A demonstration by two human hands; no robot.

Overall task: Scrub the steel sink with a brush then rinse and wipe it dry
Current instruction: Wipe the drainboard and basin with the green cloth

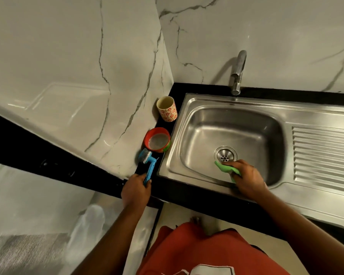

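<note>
In the steel sink (199, 124), right hand (246, 177) grips green cloth (225, 168) beside drain (225, 155); left hand (136, 190) grips blue brush (149, 165) on table (167, 187), near red tub (157, 140), floral cup (166, 109). No readable writing.

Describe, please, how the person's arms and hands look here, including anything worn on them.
Both forearms are bare, with no sleeves visible. The left hand and right hand wear no gloves, and no rings, watch or bracelets show. The only clothing in view is a red-orange garment with a white print on the body.
</note>
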